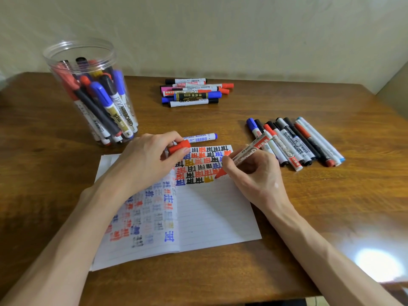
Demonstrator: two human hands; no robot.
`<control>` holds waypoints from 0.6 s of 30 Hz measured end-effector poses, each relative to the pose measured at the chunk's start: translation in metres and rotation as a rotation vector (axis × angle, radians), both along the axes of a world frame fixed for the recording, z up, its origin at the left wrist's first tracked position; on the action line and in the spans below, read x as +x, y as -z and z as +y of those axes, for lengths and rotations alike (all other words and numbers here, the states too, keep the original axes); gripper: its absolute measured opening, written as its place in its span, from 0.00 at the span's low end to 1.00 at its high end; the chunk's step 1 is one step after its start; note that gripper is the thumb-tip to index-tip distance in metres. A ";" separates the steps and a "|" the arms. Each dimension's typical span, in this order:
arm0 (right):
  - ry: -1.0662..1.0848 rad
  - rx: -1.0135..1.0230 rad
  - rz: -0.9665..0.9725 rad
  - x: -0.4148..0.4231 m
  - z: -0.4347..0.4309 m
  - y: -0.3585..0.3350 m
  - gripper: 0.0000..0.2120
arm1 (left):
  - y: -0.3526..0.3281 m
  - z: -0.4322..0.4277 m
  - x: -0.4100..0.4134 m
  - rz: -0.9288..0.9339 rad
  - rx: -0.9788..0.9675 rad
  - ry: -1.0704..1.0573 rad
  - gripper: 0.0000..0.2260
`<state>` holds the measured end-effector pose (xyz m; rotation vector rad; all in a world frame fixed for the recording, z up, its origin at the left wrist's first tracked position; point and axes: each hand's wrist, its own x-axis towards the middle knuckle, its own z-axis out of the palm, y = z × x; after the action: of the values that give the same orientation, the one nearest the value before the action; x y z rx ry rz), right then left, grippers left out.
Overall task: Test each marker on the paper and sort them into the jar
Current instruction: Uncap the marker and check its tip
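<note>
Right hand (254,171) pinches a red marker (248,151) in a writing grip, tip on the paper (216,213) at frame centre; left hand (145,160) pinches its red cap (177,147), upper left of the tip. Likely light, stiff, smooth plastic — best held mid-barrel. Part-full jar (92,96) upper left.

A brown wooden table (331,206) stands against a pale wall (242,29), with a bright glare patch (379,263) on its near right

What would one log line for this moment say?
step: testing red marker | right hand: grips it, tip at notebook paper | left hand: pinches red cap | jar: upright, holding markers
</note>
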<state>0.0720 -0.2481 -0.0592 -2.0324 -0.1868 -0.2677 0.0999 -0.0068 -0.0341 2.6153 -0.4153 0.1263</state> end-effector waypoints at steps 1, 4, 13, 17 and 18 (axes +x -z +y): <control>0.017 -0.012 -0.005 0.000 0.000 0.000 0.10 | 0.000 0.000 0.000 0.001 -0.002 0.000 0.15; 0.088 -0.019 -0.025 0.000 0.000 0.000 0.13 | 0.000 0.001 0.000 0.011 0.000 -0.002 0.15; -0.033 0.023 0.005 -0.001 0.001 -0.001 0.10 | 0.000 0.002 0.000 0.003 0.004 -0.004 0.14; 0.023 0.003 0.004 -0.001 0.002 0.000 0.12 | 0.001 0.003 0.001 0.003 -0.002 -0.003 0.13; 0.060 -0.010 0.001 -0.001 0.002 -0.001 0.13 | 0.001 0.003 0.001 0.005 -0.002 -0.004 0.13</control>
<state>0.0708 -0.2465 -0.0583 -2.0501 -0.1266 -0.3037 0.1005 -0.0040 -0.0349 2.6141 -0.4085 0.1209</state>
